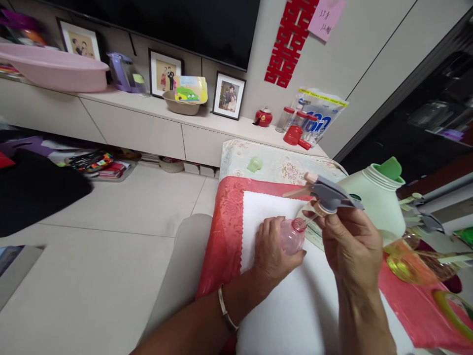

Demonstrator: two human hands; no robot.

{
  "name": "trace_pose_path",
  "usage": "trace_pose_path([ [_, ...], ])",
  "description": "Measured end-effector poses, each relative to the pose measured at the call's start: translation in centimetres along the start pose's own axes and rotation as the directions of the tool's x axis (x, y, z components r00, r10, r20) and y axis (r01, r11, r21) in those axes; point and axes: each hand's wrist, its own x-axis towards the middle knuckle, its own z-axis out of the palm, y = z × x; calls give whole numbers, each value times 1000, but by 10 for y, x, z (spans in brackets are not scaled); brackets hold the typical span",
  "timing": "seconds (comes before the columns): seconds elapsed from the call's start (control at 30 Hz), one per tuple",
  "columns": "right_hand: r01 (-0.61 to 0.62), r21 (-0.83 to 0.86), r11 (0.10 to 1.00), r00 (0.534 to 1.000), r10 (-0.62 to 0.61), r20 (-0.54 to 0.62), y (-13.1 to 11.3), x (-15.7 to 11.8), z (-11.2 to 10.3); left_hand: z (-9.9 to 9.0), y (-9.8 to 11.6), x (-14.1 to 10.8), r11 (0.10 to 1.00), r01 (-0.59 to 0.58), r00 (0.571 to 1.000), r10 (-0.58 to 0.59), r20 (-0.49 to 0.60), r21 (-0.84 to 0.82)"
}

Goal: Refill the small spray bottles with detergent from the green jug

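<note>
My left hand (271,251) is wrapped around a small pink translucent bottle (291,237) on the white mat (254,204). The bottle's threaded mouth is uncapped and tilts toward my right. Between the fingertips of my right hand (349,236) is a grey trigger spray head (328,193) with a pale collar and nozzle. Its thin clear tube slants down to the bottle's mouth, and the tube's lower end seems to be inside the neck. Behind my right hand stands a large pale green jug (377,199), wide-mouthed, with a green scoop (390,168) sticking out of it.
A red cloth (227,222) lies under the mat. Several spray bottles with yellow liquid (408,264) crowd the right side, near a roll of tape (453,308). A light green piece (254,164) rests on the flowered cover. Beyond, a low cabinet (140,118) carries frames and a pink basin (62,69).
</note>
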Motion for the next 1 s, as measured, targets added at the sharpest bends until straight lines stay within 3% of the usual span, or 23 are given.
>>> trace_pose_path([
  [0.17,185,-17,983,981,-185,-57,-39,13,18,2,-3,-3,1000,-1,1000,2,26,-25],
  [0.27,325,-112,939,938,-335,-88,-59,22,22,3,-6,-3,999,-1,999,3,54,-35],
  [0.33,348,-175,921,928,-365,-71,-66,30,20,3,-6,-3,999,7,998,-5,65,-32],
  [0.47,201,-183,962,979,-202,13,-57,57,10,1,-2,-3,999,-18,992,23,121,-41],
  [0.57,-69,-167,984,991,87,105,-28,82,7,1,1,-4,993,-75,975,93,203,-96],
  [0.63,-280,-157,947,941,303,148,-5,95,8,2,1,-5,985,-112,954,144,262,-132],
  [0.73,-528,-157,835,814,550,185,28,106,11,2,1,-6,978,-119,930,169,326,-170],
  [0.9,-723,-218,655,617,755,221,72,103,7,-2,4,-5,977,-88,911,158,382,-193],
  [1.0,-781,-253,571,532,821,210,94,98,1,-4,6,-6,976,-103,899,173,402,-190],
])
